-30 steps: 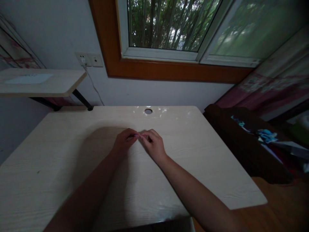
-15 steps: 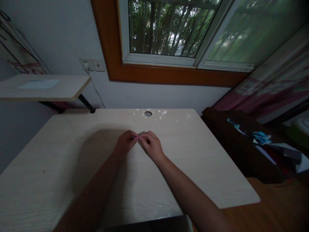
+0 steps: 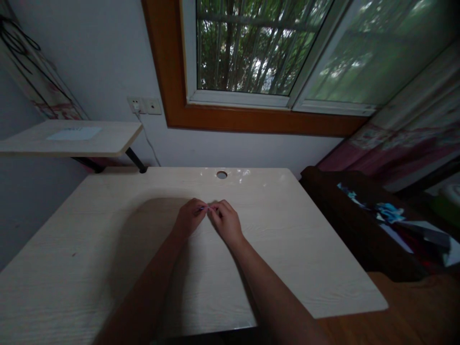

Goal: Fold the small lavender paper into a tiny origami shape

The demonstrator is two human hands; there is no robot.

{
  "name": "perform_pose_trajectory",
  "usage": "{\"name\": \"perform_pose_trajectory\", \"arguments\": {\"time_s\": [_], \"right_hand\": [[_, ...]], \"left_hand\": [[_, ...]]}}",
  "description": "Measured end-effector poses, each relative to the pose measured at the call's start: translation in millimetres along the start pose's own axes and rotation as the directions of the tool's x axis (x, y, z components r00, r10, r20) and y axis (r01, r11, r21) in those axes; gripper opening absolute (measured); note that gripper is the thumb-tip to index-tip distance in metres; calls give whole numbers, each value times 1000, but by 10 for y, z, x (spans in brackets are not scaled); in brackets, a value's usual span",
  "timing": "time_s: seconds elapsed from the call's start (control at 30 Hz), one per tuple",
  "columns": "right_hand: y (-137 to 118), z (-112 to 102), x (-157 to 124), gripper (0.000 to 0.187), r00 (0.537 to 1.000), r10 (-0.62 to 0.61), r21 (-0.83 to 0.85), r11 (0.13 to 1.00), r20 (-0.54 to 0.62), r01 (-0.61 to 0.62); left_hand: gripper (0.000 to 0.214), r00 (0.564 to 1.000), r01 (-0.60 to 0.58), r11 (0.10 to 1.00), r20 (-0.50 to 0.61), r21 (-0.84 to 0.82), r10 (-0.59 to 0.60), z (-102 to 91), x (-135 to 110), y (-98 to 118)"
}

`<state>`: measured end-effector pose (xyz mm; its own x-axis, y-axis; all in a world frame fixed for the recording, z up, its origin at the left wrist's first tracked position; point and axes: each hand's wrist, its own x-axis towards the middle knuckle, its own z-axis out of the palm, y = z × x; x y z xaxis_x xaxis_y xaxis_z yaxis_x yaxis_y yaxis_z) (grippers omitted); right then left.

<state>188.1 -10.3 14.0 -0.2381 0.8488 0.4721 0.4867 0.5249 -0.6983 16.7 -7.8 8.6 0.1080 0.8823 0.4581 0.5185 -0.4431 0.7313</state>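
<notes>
Over the far middle of the pale wood-grain table (image 3: 287, 249), my two hands meet fingertip to fingertip. Between them is a small, thin pink-purple piece (image 3: 208, 207), mostly hidden by the fingers and too small to name. My left hand (image 3: 189, 218) pinches its left end, where a dark purple bit shows near the thumb. My right hand (image 3: 225, 220) is closed on the right end with thumb and forefinger, the other fingers curled. Both forearms reach in from the near edge.
A raised shelf (image 3: 125, 139) with a paper sheet (image 3: 74, 133) stands at the back left. A round cable hole (image 3: 222, 175) lies near the table's back edge. To the right is a dark brown piece of furniture (image 3: 323, 191) with blue cloth (image 3: 389, 212) and papers on it.
The whole view has shifted slightly, so the table and window sit a little lower. Both hands stay pinched together; less of the pink piece shows between them.
</notes>
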Motion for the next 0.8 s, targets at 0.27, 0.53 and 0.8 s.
{"name": "perform_pose_trajectory", "arguments": {"time_s": [0.27,0.53,0.8], "right_hand": [[4,5,-5,14,1000,-3,3,1000,-17,3],[0,-8,-20,11,1000,-15,24,1000,-22,16],[17,1,0,13,998,-16,59,998,-62,19]], "left_hand": [[8,999,-43,998,14,44,42,14,7,-19],[9,999,-19,1000,30,-17,20,-21,19,-23],[11,1000,21,996,-9,-86,-22,-28,-4,-10]]}}
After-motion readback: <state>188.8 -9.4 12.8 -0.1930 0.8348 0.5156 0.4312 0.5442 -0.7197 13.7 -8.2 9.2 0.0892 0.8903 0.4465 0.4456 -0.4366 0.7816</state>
